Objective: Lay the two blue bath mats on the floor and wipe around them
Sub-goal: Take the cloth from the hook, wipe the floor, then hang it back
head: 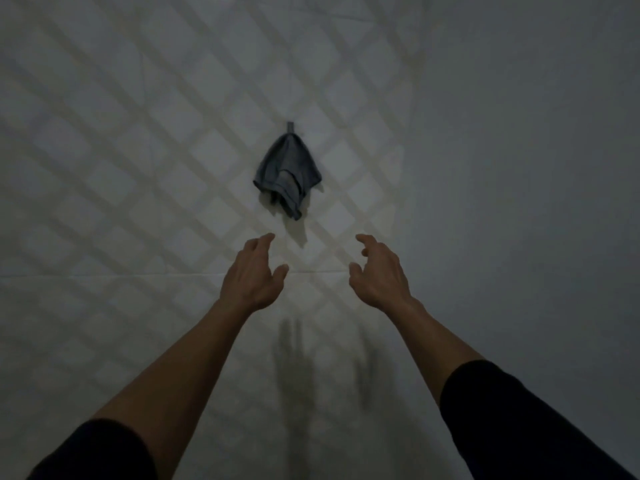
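**Both Hands Reaching for the Hanging Cloth**

A small grey-blue fabric cloth hung bunched from a grey hook on the white tiled wall, just beyond the fingertips and between the two hands. The left hand and the right hand were both empty, fingers loosely spread and slightly curved, not touching the cloth. No bath mats were in view. The cloth appeared soft, light and limp; it would likely sag when lifted. Recommended hold: pinch the gathered top just below the hook, then lift clear. Its folds could snag on the hook.
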Demonstrator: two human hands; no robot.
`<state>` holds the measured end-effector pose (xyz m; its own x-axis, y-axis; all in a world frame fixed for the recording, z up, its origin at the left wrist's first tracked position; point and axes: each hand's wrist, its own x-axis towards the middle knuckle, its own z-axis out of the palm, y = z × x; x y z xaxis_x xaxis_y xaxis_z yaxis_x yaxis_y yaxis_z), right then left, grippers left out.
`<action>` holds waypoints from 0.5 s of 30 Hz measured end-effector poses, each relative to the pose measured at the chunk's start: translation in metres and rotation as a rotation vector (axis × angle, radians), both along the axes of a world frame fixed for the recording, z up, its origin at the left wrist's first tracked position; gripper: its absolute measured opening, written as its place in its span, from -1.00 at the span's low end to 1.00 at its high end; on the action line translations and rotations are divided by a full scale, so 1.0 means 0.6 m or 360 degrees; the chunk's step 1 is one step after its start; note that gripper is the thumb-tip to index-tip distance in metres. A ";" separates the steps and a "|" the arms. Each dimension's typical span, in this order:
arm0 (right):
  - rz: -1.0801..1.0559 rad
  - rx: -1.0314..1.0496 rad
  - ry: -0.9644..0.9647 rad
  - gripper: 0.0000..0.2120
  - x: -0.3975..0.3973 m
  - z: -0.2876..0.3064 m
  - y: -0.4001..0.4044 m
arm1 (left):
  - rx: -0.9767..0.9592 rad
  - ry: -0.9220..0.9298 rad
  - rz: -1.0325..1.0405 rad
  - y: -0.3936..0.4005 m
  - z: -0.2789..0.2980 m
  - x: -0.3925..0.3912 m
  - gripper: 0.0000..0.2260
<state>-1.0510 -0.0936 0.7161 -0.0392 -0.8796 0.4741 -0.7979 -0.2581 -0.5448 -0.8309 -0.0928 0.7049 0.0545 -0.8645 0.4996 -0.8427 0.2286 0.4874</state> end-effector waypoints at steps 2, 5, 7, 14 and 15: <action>0.0012 -0.0002 0.0003 -0.45 0.017 0.022 -0.049 | -0.0010 0.0013 0.0002 -0.045 0.021 0.020 -0.39; 0.0037 -0.0097 -0.0046 -0.46 0.048 0.061 -0.121 | -0.0084 0.0055 0.0014 -0.114 0.061 0.054 -0.39; 0.0049 -0.0159 -0.0087 -0.47 0.071 0.079 -0.166 | -0.0166 0.0083 0.0018 -0.158 0.084 0.071 -0.40; 0.0095 -0.0214 -0.0253 -0.36 0.140 0.118 -0.281 | -0.0228 0.0425 0.0002 -0.278 0.141 0.091 -0.36; 0.0106 -0.0210 -0.0302 -0.31 0.148 0.125 -0.292 | -0.0227 0.0457 0.0008 -0.289 0.148 0.090 -0.36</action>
<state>-0.9621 -0.2690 0.7913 -0.0825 -0.8143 0.5746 -0.6632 -0.3855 -0.6415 -0.7766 -0.2665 0.7938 0.2151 -0.7862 0.5794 -0.6765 0.3080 0.6690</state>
